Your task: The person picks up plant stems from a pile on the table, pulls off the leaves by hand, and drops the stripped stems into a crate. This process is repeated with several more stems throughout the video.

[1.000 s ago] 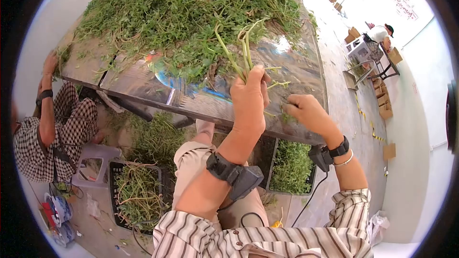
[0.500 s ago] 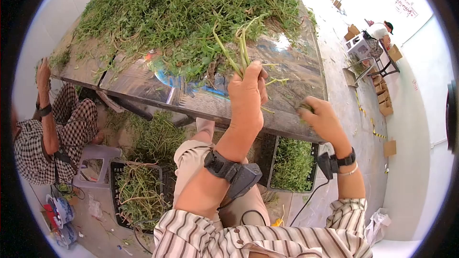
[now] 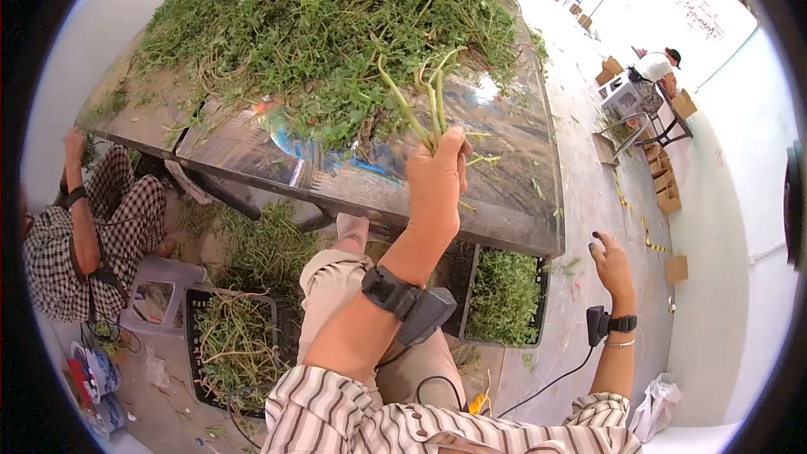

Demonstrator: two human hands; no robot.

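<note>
My left hand [image 3: 437, 175] is closed around a small bunch of green stems [image 3: 433, 105] above the front part of the table [image 3: 513, 160]. The stems stick up from the fist, with a few thin ends poking out to its right. My right hand [image 3: 612, 262] is off the table's right corner, its fingers spread and darkened at the tips, with nothing held. Beneath and to its left, a blurred bit of green [image 3: 572, 266] hangs in the air near a black crate of leafy greens [image 3: 504, 294]. A large heap of green plants [image 3: 336, 25] covers the back of the table.
At the left sits a person in checkered clothes [image 3: 63, 244] beside a purple stool [image 3: 160, 273]. Another crate [image 3: 195, 345] holds stems, and loose plants [image 3: 269, 244] lie under the table. Further right are another person [image 3: 656, 67], cardboard boxes [image 3: 664, 181] and a white bag [image 3: 656, 408].
My right hand has moved right and down, away from the table edge, and its fingers have opened, letting go of a bit of green. My left hand still grips the stems, slightly lower.
</note>
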